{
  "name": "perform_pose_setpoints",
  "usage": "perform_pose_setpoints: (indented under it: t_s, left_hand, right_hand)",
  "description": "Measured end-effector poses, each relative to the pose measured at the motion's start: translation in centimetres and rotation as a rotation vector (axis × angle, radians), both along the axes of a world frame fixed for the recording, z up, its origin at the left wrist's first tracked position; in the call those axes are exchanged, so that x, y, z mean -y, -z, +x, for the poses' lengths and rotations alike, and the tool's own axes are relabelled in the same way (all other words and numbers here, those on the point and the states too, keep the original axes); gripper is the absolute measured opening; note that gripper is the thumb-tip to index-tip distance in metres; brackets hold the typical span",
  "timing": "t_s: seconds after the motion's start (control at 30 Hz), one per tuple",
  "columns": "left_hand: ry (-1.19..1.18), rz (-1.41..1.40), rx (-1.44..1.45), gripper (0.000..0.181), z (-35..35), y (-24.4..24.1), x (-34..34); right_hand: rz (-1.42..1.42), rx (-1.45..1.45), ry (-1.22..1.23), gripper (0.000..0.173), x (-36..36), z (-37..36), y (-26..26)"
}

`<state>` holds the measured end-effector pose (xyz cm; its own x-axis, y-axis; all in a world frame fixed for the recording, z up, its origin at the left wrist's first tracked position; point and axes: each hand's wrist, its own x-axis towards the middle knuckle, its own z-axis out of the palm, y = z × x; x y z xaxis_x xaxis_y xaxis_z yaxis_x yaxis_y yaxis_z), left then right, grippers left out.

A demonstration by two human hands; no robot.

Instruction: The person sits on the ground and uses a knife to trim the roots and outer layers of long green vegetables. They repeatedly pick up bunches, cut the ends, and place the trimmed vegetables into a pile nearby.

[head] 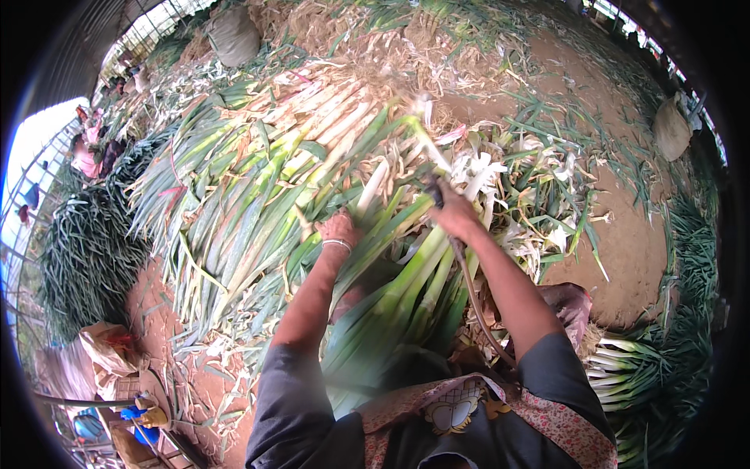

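Note:
My left hand [338, 230], with a white band at its wrist, is closed around a long green onion [373, 186] whose pale stalk sticks up past the fingers. My right hand [457, 212] grips the dark handle of an air blow gun [435, 190]. From that handle a brown hose [476, 302] runs down toward my right side. Several thick green onions [419, 275] lie across my lap, leaves toward me. To the left spreads a heap of unpeeled green onions [252, 182], dry roots at the far end. Blur hides detail around the nozzle.
Peeled skins [527, 199] are piled at the right on bare soil [621, 252]. Cleaned green onions [621, 372] lie at lower right. A bundle of leaves [91, 252], a sack [233, 36] and a person in pink [88, 155] are at the left; another sack [672, 129] stands far right.

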<state>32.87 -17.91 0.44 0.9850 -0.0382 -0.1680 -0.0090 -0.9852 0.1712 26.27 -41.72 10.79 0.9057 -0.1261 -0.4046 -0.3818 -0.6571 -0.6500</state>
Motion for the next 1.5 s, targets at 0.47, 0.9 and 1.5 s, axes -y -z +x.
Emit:
perform_pose_setpoints:
  t_s: [0.47,0.9,1.5]
  left_hand:
    - [-0.071,-0.194,0.059,0.048,-5.3,0.9,1.4]
    - [0.079,-0.222,0.004,0.05,-7.6,-0.2,1.4]
    - [0.422,-0.029,0.211,0.023,-13.5,-2.5,0.1]
  right_hand:
    - [-0.042,0.122,-0.369,0.076,-1.7,-7.7,1.6]
    - [-0.145,0.13,-0.187,0.057,0.3,4.2,5.1]
    - [0.019,0.029,-0.227,0.077,3.6,-0.9,4.1]
